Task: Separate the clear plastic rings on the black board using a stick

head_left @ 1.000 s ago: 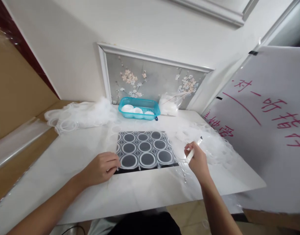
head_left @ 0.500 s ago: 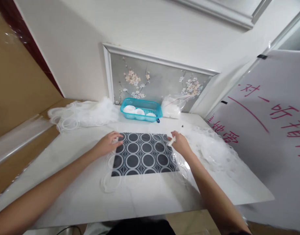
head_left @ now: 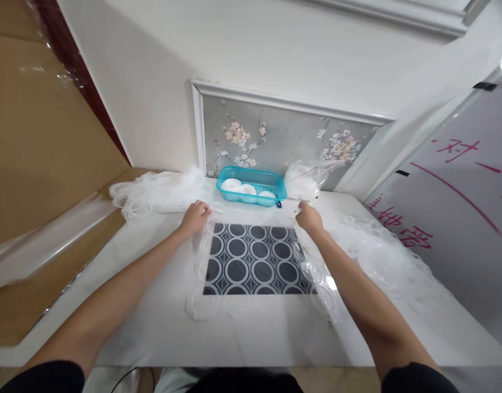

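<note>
A dark sheet patterned with pale circles (head_left: 261, 262) lies flat on the white table (head_left: 251, 341). Over it and past its sides spreads a clear plastic sheet with ring shapes (head_left: 199, 308), hard to make out where it crosses the pattern. At the far left corner my left hand (head_left: 196, 217) is closed in a pinch on the clear sheet's edge. Opposite it, beyond the far right corner, my right hand (head_left: 309, 218) is closed round a slim white pen-like tool, mostly hidden by the fingers. Whether those fingers also grip the clear sheet cannot be told.
A blue plastic basket (head_left: 251, 177) with white round pieces stands at the wall, beside a clear bag of white material (head_left: 303, 183). Heaps of translucent ringed plastic lie at left (head_left: 160, 194) and right (head_left: 382, 251). A whiteboard (head_left: 451, 218) leans at the right, cardboard (head_left: 49, 147) at the left.
Both hands have moved away from me, from the patterned sheet's sides to beyond its far edge. My left fingers, spread before, are now pinched. The view has shifted slightly left.
</note>
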Motion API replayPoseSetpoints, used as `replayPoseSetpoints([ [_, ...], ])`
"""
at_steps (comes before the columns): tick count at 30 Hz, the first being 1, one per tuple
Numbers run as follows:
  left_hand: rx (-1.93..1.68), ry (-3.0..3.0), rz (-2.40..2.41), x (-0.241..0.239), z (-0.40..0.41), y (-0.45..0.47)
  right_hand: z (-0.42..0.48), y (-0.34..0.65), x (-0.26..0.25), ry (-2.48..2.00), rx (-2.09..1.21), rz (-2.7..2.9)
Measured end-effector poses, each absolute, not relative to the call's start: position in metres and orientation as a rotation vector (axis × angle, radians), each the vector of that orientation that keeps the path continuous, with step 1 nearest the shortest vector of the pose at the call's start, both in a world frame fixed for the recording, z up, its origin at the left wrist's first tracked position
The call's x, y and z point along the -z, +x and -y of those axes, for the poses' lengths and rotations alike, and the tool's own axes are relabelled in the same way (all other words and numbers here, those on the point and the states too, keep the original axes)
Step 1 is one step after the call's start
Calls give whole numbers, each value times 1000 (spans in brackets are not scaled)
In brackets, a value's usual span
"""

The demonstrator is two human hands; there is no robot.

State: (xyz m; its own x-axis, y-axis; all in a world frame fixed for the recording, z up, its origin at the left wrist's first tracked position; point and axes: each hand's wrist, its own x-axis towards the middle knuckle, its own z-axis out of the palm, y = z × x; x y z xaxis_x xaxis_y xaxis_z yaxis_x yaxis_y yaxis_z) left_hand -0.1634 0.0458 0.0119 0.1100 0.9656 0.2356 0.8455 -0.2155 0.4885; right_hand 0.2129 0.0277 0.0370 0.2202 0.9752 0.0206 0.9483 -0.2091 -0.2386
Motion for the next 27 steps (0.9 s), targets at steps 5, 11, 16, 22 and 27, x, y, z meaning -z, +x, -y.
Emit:
replayPoseSetpoints([
  [5, -880, 2111, -1811, -33, -52, -153, -29, 221, -63, -2266, -91, 1731],
  [11, -850, 2035, -1836, -39, -65, -146, -44, 210, -59, -2209, -148, 1629],
  [16, -825, 2131, -1818, -28, -44, -159, -31, 199, -39, -2159, -201, 1563],
  [22, -637, 2383, -1445, -14, 52, -177, 55, 144, -17, -1526, -839, 1665],
  [27, -511, 2942, -816, -18, 137, -171, 133, 86, -12, -1175, -1372, 1620],
])
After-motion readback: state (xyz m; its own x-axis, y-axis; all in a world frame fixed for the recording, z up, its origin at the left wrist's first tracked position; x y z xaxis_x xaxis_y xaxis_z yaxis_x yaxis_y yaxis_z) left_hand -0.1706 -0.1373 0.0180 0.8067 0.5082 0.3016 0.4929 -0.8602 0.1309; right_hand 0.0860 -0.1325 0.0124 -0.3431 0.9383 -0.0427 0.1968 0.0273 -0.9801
